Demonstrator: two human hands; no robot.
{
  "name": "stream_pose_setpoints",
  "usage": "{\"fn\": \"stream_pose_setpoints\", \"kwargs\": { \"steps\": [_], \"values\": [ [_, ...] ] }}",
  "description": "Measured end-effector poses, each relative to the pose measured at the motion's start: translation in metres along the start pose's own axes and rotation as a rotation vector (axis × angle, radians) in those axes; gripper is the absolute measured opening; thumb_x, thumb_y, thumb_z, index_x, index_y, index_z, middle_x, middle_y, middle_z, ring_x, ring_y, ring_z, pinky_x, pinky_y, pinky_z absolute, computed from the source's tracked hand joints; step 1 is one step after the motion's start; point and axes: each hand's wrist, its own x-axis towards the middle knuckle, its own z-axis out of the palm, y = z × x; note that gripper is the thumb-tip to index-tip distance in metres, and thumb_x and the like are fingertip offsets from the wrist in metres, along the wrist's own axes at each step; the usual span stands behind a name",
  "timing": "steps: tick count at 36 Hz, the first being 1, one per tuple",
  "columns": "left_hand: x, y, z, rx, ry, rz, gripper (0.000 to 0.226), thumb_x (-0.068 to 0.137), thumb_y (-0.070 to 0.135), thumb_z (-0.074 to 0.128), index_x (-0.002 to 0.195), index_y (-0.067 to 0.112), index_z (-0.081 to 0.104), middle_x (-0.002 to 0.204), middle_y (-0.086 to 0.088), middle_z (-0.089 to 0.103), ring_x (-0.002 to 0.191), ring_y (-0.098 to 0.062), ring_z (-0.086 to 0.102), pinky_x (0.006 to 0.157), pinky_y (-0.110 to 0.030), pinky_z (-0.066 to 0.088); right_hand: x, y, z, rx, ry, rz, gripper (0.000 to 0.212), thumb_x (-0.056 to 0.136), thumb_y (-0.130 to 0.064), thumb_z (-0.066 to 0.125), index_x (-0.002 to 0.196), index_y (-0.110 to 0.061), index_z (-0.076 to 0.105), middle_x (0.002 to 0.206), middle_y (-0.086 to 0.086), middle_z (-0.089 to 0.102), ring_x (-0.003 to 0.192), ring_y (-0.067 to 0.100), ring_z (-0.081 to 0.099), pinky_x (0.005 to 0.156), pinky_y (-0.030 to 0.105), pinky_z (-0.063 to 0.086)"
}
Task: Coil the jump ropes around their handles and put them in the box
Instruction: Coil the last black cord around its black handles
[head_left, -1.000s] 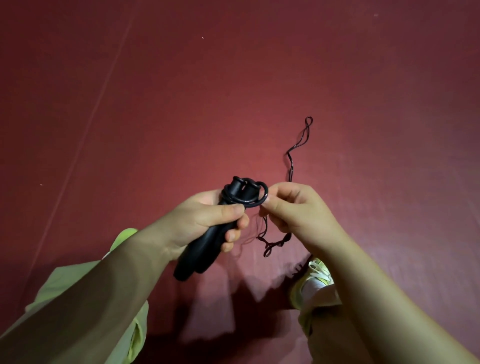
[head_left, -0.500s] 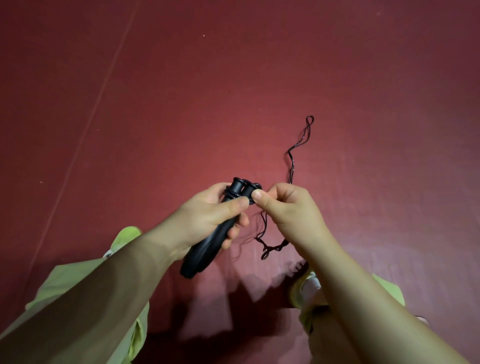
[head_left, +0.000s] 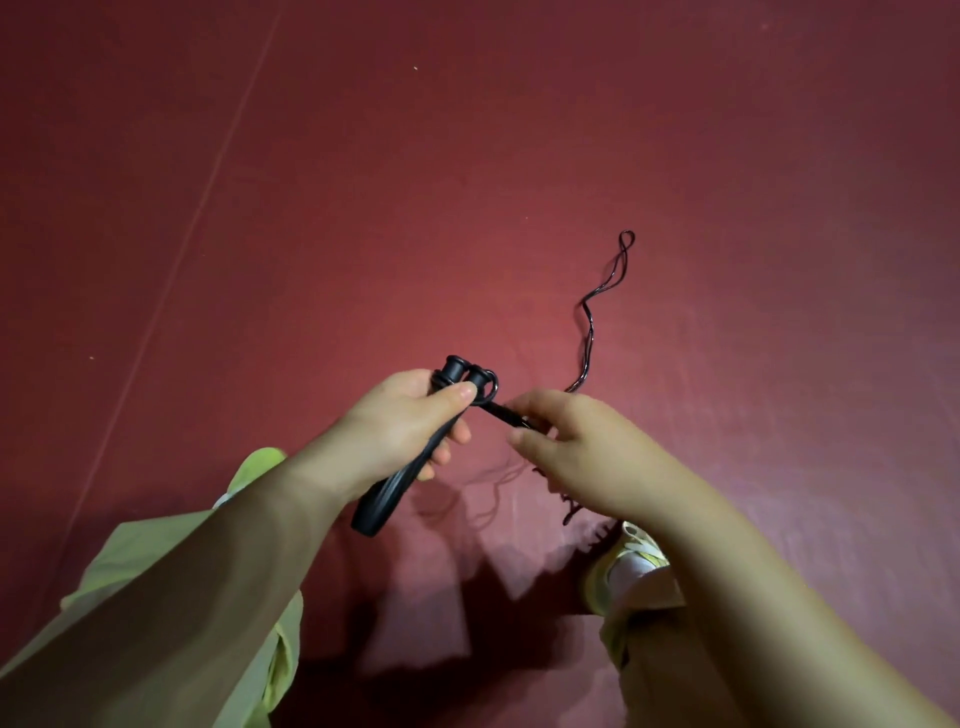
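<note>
My left hand (head_left: 405, 426) grips two black jump rope handles (head_left: 395, 488) side by side, their capped tops (head_left: 462, 371) pointing away from me. A loop of thin black rope sits around the tops. My right hand (head_left: 576, 452) pinches the rope (head_left: 506, 413) just right of the handles and holds it taut. The rest of the rope (head_left: 589, 332) trails over the red floor to a small loop at its far end (head_left: 627, 240). No box is in view.
The dark red floor (head_left: 467, 182) fills the view, with a thin pale line (head_left: 208, 192) running diagonally at the left. My yellow-green shoes (head_left: 623, 566) and trouser legs (head_left: 156, 571) show at the bottom.
My right hand has moved right and down from the handle tops, drawing the rope taut. The wide loop at the tops has shrunk tight. My left hand keeps its grip.
</note>
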Motion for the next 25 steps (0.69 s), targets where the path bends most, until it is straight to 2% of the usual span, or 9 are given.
{"fn": "stream_pose_setpoints", "kwargs": {
  "steps": [4,7,11,13,15,17,20,22,25],
  "values": [
    [0.005,-0.007,-0.002,0.183,-0.022,-0.011,0.016,0.098,0.028,0.049,0.086,0.018,0.054,0.065,0.006,0.064,0.047,-0.005,0.052,0.045,-0.023,0.044,-0.013,-0.001,-0.008,-0.357,0.000,-0.065,0.021,0.093,-0.024,0.053,0.111,-0.026,0.061,0.096,-0.001,0.068,0.086,0.023,0.060,0.074,0.039,0.048],
    [0.006,-0.009,0.000,0.304,-0.088,-0.017,0.013,0.096,0.029,0.051,0.088,0.019,0.054,0.074,0.004,0.064,0.052,-0.008,0.054,0.048,-0.025,0.045,-0.023,-0.004,-0.017,-0.300,-0.001,-0.123,0.015,0.090,-0.022,0.059,0.102,-0.026,0.066,0.087,-0.004,0.067,0.080,0.015,0.057,0.074,0.036,0.045],
    [-0.002,-0.009,0.013,0.411,-0.280,0.009,0.012,0.095,0.027,0.053,0.089,0.017,0.054,0.071,0.007,0.062,0.052,-0.007,0.053,0.050,-0.025,0.047,-0.027,-0.004,-0.027,-0.049,-0.018,-0.191,0.010,0.088,-0.016,0.065,0.089,-0.024,0.070,0.079,-0.005,0.072,0.070,0.008,0.061,0.068,0.029,0.048],
    [-0.009,-0.008,0.023,0.402,-0.398,0.016,0.012,0.094,0.025,0.054,0.084,0.019,0.054,0.067,0.009,0.061,0.054,-0.008,0.053,0.052,-0.026,0.046,-0.025,-0.001,-0.028,0.086,-0.047,-0.210,0.013,0.088,-0.012,0.067,0.080,-0.022,0.069,0.074,-0.002,0.071,0.067,0.012,0.063,0.067,0.032,0.050],
    [-0.016,-0.005,0.030,0.376,-0.519,0.026,0.017,0.094,0.023,0.054,0.077,0.021,0.053,0.058,0.014,0.061,0.053,-0.006,0.052,0.055,-0.027,0.046,-0.022,0.002,-0.029,0.233,-0.081,-0.212,0.017,0.087,-0.008,0.068,0.075,-0.019,0.065,0.066,0.000,0.066,0.060,0.012,0.058,0.061,0.031,0.049],
    [-0.023,0.000,0.033,0.352,-0.636,0.020,0.022,0.095,0.022,0.053,0.073,0.022,0.054,0.055,0.017,0.059,0.053,-0.003,0.052,0.058,-0.024,0.045,-0.018,0.006,-0.027,0.393,-0.146,-0.181,0.019,0.085,-0.005,0.071,0.073,-0.017,0.061,0.058,-0.006,0.057,0.054,0.006,0.049,0.051,0.022,0.040],
    [-0.031,0.003,0.037,0.237,-0.779,-0.004,0.018,0.090,0.031,0.056,0.076,0.019,0.053,0.064,0.013,0.062,0.057,-0.007,0.054,0.061,-0.028,0.046,-0.012,0.014,-0.024,0.551,-0.277,-0.128,0.019,0.076,-0.017,0.073,0.069,-0.019,0.055,0.053,-0.009,0.050,0.049,0.009,0.039,0.044,0.026,0.026],
    [-0.034,0.003,0.038,0.153,-0.833,-0.020,0.020,0.084,0.033,0.053,0.081,0.013,0.051,0.067,0.010,0.062,0.056,-0.007,0.054,0.059,-0.028,0.045,-0.009,0.019,-0.021,0.654,-0.370,-0.096,0.019,0.074,-0.018,0.070,0.065,-0.018,0.053,0.050,-0.006,0.049,0.044,0.008,0.038,0.042,0.019,0.028],
    [-0.036,0.003,0.033,-0.060,-0.850,-0.002,0.027,0.084,0.036,0.059,0.086,0.009,0.052,0.067,0.007,0.061,0.053,-0.007,0.054,0.053,-0.022,0.046,-0.004,0.021,-0.015,0.864,-0.437,-0.079,0.034,0.063,-0.034,0.087,0.059,-0.024,0.055,0.049,-0.004,0.048,0.040,0.006,0.038,0.038,0.016,0.027]
  ]
}}
